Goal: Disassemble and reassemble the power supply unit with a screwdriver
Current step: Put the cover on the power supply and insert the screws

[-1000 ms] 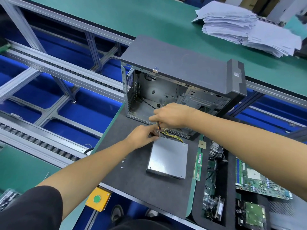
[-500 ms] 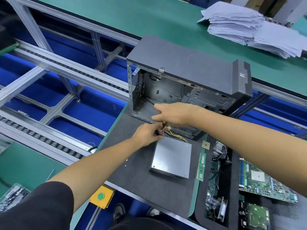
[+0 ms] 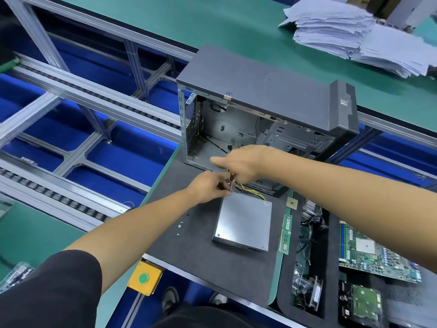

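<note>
At power supply unit (image 3: 243, 221) far corner — right hand (image 3: 243, 164) gripping screwdriver (image 3: 231, 178) upright, left hand (image 3: 210, 185) pinching its shaft to steady the tip

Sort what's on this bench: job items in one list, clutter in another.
In the job: power supply unit; screwdriver, gripped by the right hand; left hand at its tip; loose screws; open computer case.

Lying about: RAM stick; motherboard; paper stack; green button box.
</note>
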The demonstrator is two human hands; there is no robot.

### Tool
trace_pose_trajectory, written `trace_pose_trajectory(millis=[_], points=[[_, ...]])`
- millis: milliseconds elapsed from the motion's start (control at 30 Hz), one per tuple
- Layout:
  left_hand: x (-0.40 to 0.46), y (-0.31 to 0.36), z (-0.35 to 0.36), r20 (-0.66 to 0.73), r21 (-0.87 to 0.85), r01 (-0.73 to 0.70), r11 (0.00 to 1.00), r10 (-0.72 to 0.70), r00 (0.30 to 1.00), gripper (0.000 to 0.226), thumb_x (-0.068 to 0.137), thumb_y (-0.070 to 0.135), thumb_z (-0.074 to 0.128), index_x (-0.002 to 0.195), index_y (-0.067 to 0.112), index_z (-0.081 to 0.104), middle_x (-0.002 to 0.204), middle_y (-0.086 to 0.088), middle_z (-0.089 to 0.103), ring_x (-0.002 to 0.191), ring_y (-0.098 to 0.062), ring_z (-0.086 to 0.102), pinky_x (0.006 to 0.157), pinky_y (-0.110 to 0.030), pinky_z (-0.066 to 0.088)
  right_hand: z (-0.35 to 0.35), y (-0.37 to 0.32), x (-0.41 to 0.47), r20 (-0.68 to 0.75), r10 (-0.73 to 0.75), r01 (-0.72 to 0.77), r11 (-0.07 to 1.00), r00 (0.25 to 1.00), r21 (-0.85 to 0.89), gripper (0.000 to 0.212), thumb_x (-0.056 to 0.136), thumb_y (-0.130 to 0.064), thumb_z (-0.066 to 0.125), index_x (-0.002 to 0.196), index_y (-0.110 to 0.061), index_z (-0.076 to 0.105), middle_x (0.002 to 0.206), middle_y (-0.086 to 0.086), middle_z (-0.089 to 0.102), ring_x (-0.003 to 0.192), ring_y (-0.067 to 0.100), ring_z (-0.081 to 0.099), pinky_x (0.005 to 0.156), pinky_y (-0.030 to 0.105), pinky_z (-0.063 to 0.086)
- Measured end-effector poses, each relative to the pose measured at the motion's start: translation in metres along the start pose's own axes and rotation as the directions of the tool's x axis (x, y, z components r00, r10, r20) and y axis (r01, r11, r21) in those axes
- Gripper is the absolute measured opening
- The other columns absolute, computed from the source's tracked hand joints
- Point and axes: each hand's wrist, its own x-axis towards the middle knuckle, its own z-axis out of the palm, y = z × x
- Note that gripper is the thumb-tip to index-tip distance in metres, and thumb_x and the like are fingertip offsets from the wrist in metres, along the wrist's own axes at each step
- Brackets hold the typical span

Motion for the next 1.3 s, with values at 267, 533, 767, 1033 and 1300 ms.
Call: trace_pose_trajectory(millis=[267,533,767,1033,1300], points=[[-0.004,-0.003,0.002,-0.04,-0.042,-0.015,0.999,0.013,0.999,0.024,0.084,0.036,0.081,0.104,0.029,0.068,0.088,0.021,0.075,0.093,-0.005,0.068,0.088,-0.037,0.054,0.006,-0.006,0.001,-0.058,0.049,-0.046,0.998,0.997,0.045,0.015,0.103,-0.034,0.045,0.096,-0.022,0.039,0.067,0.0,0.041,0.068,0.033,0.049,0.058,0.036,0.038],[-0.008,0.006,-0.001,-0.019,0.038,0.014,0.999,-0.013,1.0,0.019,0.088,0.036,0.076,0.099,0.021,0.073,0.095,0.012,0.077,0.093,-0.013,0.069,0.087,-0.035,0.053,-0.003,-0.03,0.013,0.004,0.398,-0.388,0.889,0.917,0.243,0.015,0.094,-0.02,0.057,0.106,-0.012,0.052,0.098,0.012,0.054,0.086,0.034,0.052,0.07,0.038,0.039],[-0.019,0.009,-0.006,0.032,-0.105,0.005,0.995,-0.002,0.999,0.03,0.091,0.016,0.075,0.12,0.017,0.067,0.108,0.008,0.073,0.099,-0.009,0.067,0.094,-0.024,0.052,-0.017,-0.033,0.004,-0.064,0.427,-0.415,0.898,0.902,0.15,0.008,0.1,-0.026,0.041,0.097,-0.019,0.038,0.087,0.002,0.05,0.08,0.03,0.05,0.065,0.037,0.037],[-0.103,-0.053,-0.045,-0.2,-0.311,0.173,0.935,-0.242,0.949,0.04,0.098,0.009,0.063,0.136,0.009,0.051,0.136,-0.004,0.061,0.13,-0.016,0.054,0.108,-0.032,0.041,0.049,-0.11,0.025,-0.155,0.47,-0.455,0.882,0.869,0.126,0.061,0.089,-0.004,0.055,0.138,-0.031,0.03,0.113,0.012,0.053,0.056,0.021,0.033,0.071,0.036,0.036],[-0.292,-0.141,-0.042,-0.307,-0.168,0.456,0.874,-0.486,0.818,0.017,0.094,0.017,0.068,0.111,0.018,0.07,0.101,0.015,0.063,0.096,-0.001,0.06,0.095,-0.036,0.041,0.125,-0.171,0.069,0.061,0.483,-0.462,0.862,0.873,-0.209,0.044,0.092,-0.016,0.051,0.132,-0.019,0.036,0.117,0.0,0.061,0.111,0.02,0.057,0.094,0.038,0.034]])
